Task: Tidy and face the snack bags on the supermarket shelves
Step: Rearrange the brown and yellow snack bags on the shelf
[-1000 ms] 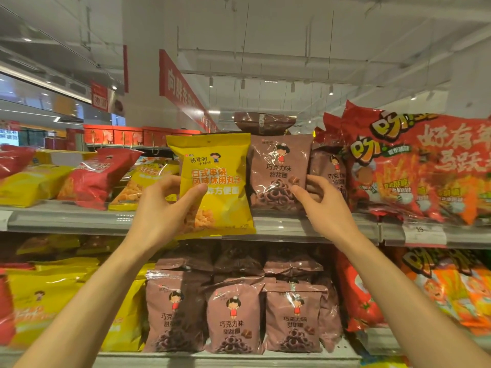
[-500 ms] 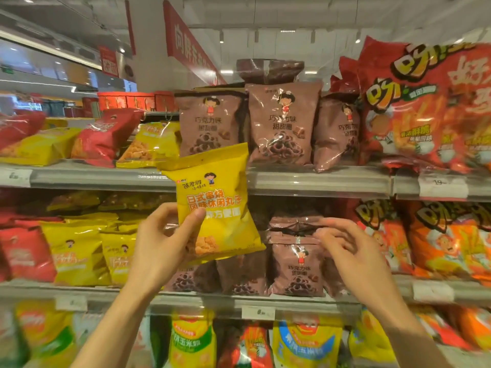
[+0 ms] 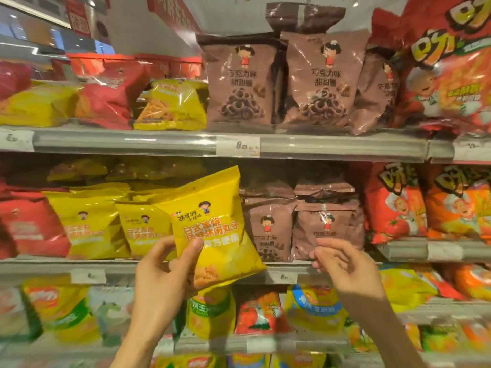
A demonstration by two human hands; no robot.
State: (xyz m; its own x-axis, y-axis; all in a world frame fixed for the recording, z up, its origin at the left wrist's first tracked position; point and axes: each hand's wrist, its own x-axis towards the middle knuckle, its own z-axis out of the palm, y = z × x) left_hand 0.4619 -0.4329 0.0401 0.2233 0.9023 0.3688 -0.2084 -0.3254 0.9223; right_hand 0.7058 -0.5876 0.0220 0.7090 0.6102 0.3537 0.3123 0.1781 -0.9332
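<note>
A yellow snack bag [image 3: 212, 229] with red lettering, tilted, held up before the middle shelf's yellow bags [image 3: 90, 224].

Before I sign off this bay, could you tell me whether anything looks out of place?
On the top shelf, a red bag and yellow bags lie slumped flat, not upright and facing like the brown bags beside them.

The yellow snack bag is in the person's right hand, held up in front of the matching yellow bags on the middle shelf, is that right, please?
Not quite: the left hand grips the yellow snack bag, thumb across its front. The right hand holds nothing, its fingers loosely curled near the brown bags. The rest stands: the bag is up beside the matching yellow bags on the middle shelf, as the head view shows.
</note>
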